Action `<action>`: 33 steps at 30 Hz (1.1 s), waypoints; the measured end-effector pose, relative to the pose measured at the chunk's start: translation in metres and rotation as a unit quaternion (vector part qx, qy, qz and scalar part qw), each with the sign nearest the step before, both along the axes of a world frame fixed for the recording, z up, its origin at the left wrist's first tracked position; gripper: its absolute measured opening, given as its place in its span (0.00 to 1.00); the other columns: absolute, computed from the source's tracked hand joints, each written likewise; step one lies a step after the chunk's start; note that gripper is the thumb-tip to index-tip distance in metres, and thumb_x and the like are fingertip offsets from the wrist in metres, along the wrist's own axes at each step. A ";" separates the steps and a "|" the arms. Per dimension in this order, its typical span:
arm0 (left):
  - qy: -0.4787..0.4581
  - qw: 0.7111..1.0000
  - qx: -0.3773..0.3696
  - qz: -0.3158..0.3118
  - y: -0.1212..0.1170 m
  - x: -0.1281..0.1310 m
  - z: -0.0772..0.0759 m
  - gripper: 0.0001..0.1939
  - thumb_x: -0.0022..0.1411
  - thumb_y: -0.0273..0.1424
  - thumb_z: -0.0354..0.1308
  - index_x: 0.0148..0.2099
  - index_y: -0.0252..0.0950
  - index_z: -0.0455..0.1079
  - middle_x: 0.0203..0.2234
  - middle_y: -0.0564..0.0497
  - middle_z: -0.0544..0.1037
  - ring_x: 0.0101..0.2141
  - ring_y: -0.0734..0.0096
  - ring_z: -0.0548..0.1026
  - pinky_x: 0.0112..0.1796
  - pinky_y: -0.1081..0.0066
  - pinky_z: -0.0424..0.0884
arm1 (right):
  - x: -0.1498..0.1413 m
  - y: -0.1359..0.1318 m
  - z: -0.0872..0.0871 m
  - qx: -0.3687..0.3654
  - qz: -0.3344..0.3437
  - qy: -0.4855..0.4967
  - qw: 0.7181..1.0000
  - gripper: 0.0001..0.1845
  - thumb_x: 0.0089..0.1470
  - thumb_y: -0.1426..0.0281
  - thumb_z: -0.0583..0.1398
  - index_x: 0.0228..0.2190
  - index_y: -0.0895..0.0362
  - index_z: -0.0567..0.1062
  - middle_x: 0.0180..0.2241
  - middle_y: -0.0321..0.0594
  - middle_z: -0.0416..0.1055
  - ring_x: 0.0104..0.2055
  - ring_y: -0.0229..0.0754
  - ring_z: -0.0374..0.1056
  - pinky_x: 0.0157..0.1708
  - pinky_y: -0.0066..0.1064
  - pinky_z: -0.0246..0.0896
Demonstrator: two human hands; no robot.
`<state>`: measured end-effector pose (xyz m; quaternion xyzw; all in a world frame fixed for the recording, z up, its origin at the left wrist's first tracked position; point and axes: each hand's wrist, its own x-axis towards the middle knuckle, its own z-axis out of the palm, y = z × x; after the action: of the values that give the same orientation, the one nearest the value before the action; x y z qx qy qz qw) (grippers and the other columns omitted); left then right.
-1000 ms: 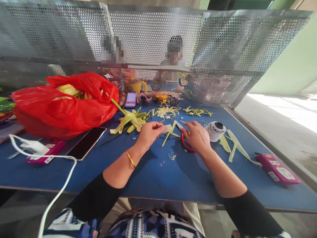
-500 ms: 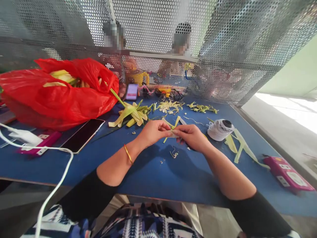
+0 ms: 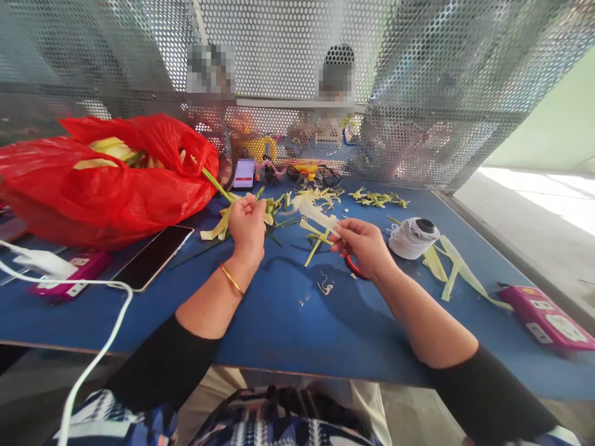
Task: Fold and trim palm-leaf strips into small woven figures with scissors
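My right hand (image 3: 365, 246) pinches a pale leaf strip (image 3: 312, 212) that points up and to the left, blurred by motion. Under that hand lie scissors with a red handle (image 3: 354, 267). My left hand (image 3: 247, 226) reaches forward with curled fingers onto a pile of yellow-green leaf strips (image 3: 251, 214) on the blue table (image 3: 288, 316). Whether it grips one I cannot make out. A gold bangle sits on my left wrist.
A red plastic bag (image 3: 106, 179) of leaves lies at the left. A phone (image 3: 153, 257), pink power strips (image 3: 546, 316) and a white cable (image 3: 93, 365) lie around. A white thread spool (image 3: 411, 237) stands right of my right hand. Behind a perforated metal screen (image 3: 418, 93) two people sit.
My hands were together on one strip; now they have parted. The left hand moved forward to the leaf pile, and the right hand lifted the pale strip.
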<state>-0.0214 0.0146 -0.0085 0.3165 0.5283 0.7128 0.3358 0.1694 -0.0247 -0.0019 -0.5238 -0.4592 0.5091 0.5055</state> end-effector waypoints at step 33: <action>-0.022 0.928 -0.119 -0.353 -0.040 0.027 -0.002 0.08 0.48 0.24 0.64 0.34 0.35 0.74 0.24 0.54 0.77 0.24 0.75 0.73 0.25 0.75 0.66 | -0.012 -0.013 -0.026 0.203 0.089 -0.193 0.956 0.10 0.48 0.73 0.55 0.31 0.55 0.76 0.25 0.33 0.72 0.27 0.36 0.69 0.31 0.30 0.64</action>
<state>0.0056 -0.0257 -0.0108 0.4249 0.4557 0.4869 0.6121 0.1573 -0.0376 -0.0277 -0.4549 -0.6869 0.3372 0.4555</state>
